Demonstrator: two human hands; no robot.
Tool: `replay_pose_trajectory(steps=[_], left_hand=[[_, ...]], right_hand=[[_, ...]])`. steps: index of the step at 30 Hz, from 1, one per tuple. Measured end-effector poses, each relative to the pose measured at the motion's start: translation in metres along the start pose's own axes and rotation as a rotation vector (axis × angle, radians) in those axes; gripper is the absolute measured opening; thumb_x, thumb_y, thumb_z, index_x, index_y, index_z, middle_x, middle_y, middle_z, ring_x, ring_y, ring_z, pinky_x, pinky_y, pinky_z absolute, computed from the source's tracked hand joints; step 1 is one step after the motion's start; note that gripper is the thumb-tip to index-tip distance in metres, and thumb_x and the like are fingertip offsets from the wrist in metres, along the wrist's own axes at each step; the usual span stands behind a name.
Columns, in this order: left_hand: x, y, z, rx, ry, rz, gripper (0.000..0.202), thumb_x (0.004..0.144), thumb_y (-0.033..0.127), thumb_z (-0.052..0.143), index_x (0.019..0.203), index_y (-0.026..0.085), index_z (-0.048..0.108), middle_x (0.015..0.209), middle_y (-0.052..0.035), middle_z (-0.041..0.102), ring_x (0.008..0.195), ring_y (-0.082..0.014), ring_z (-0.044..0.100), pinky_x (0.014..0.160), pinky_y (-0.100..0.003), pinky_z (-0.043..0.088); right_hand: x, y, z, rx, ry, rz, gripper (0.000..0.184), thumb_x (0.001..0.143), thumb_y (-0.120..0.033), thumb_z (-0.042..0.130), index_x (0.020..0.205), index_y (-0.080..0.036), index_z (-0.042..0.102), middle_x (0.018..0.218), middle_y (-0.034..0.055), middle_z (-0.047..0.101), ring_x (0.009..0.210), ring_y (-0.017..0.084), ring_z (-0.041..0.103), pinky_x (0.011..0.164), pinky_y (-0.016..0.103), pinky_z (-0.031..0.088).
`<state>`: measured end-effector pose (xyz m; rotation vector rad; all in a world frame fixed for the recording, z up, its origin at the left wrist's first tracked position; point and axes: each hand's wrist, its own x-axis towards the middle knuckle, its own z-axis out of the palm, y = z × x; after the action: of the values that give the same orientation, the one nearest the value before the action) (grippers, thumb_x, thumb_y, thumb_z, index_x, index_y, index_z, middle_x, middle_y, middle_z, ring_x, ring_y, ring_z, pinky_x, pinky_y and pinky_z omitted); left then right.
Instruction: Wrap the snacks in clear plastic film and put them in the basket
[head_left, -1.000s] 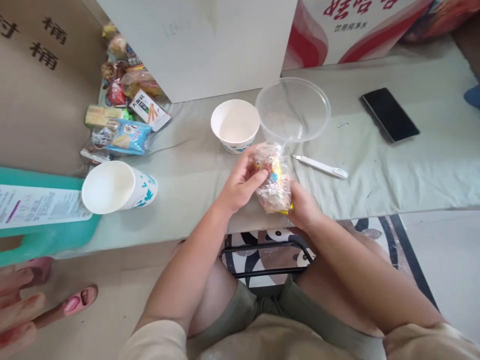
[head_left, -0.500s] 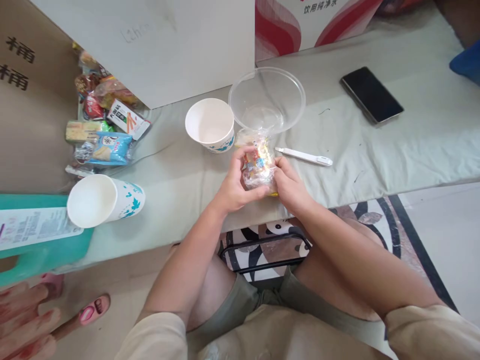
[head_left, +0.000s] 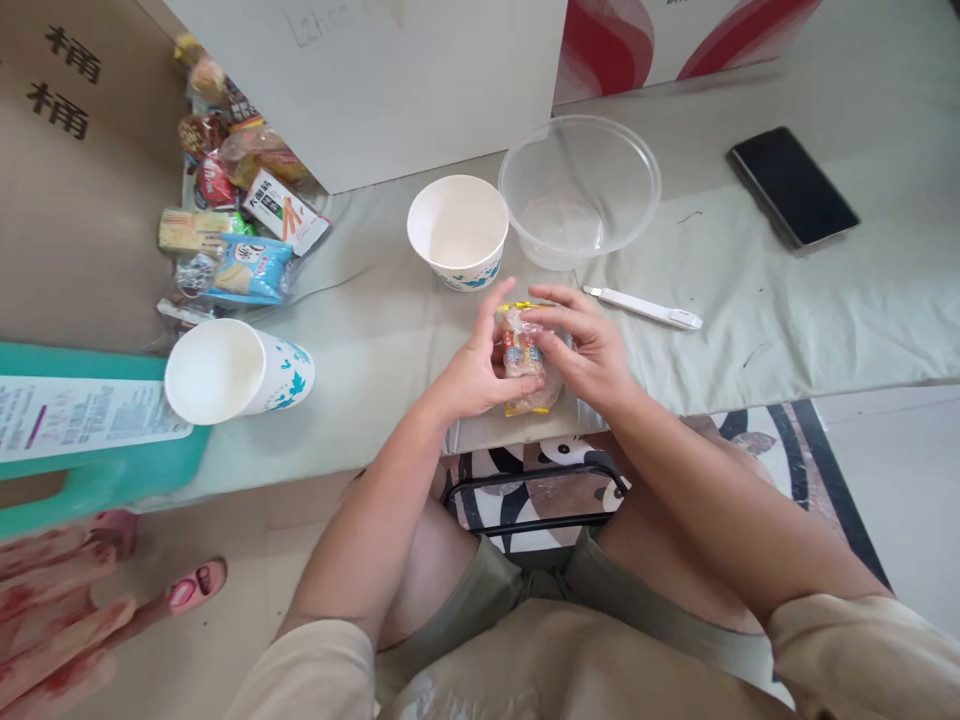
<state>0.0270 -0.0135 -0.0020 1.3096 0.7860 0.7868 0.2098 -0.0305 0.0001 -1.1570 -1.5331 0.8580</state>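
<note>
A clear-wrapped snack packet [head_left: 523, 355] with yellow edges and red and blue print is between my hands, near the front edge of the cloth-covered table. My left hand [head_left: 474, 372] is curled around its left side, the thumb across its lower part. From the right, my right hand [head_left: 589, 345] reaches over the packet's upper part, fingers bent and thumb on the wrapper. Just beyond stand a white paper cup [head_left: 466, 262] with blue leaves and a clear plastic bowl [head_left: 630, 225]. A white utility knife [head_left: 645, 306] lies right of my right hand.
Several packaged snacks [head_left: 251, 268] are heaped at the left by a brown carton [head_left: 112, 200]. Another paper cup [head_left: 281, 375] lies tipped near a teal jug [head_left: 150, 470]. A white box [head_left: 420, 90] stands behind; a phone [head_left: 795, 185] lies right. A person's sandalled foot [head_left: 196, 587] shows lower left.
The packet has been turned and brought slightly nearer the table's front edge. My right hand has moved from its lower right side to over its top, fingers more extended. The view has shifted.
</note>
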Motion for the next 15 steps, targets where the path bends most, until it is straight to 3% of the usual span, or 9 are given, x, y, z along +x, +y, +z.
replay_pose_trajectory(steps=[4,6,11,15], left_hand=[[0.004,-0.001,-0.002,0.085,0.044,0.135,0.069,0.074,0.044,0.090,0.135,0.034,0.062,0.140,-0.0093,0.066,0.119,-0.0248,0.070,0.098,-0.036,0.060],[0.005,0.001,-0.004,0.113,0.081,0.129,0.060,0.078,0.052,0.086,0.130,0.031,0.066,0.142,-0.0097,0.065,0.120,-0.0242,0.070,0.097,-0.034,0.059],[0.002,0.006,-0.013,0.197,0.178,0.098,0.054,0.082,0.061,0.078,0.127,0.032,0.069,0.133,-0.0103,0.069,0.098,-0.0205,0.071,0.081,-0.030,0.060],[0.002,0.006,-0.016,0.205,0.194,0.067,0.047,0.081,0.063,0.079,0.114,0.030,0.072,0.110,-0.0072,0.070,0.074,-0.0143,0.060,0.065,-0.024,0.053]], right_hand=[[-0.003,-0.002,0.001,-0.085,-0.027,-0.044,0.029,0.096,-0.039,0.057,0.113,-0.030,0.079,0.138,0.0090,0.065,0.134,0.025,0.059,0.115,0.052,0.047],[-0.003,-0.005,-0.004,-0.102,-0.021,-0.072,0.033,0.099,-0.042,0.052,0.112,-0.029,0.078,0.142,0.0090,0.062,0.136,0.027,0.058,0.115,0.052,0.047],[-0.004,0.001,-0.035,-0.455,0.338,0.013,0.024,0.094,-0.030,0.053,0.109,-0.025,0.070,0.113,0.0124,0.067,0.111,0.029,0.064,0.103,0.055,0.050],[-0.010,0.029,-0.063,-0.807,0.311,0.190,0.041,0.079,-0.028,0.066,0.119,-0.021,0.066,0.120,0.0185,0.063,0.115,0.038,0.057,0.103,0.066,0.042]])
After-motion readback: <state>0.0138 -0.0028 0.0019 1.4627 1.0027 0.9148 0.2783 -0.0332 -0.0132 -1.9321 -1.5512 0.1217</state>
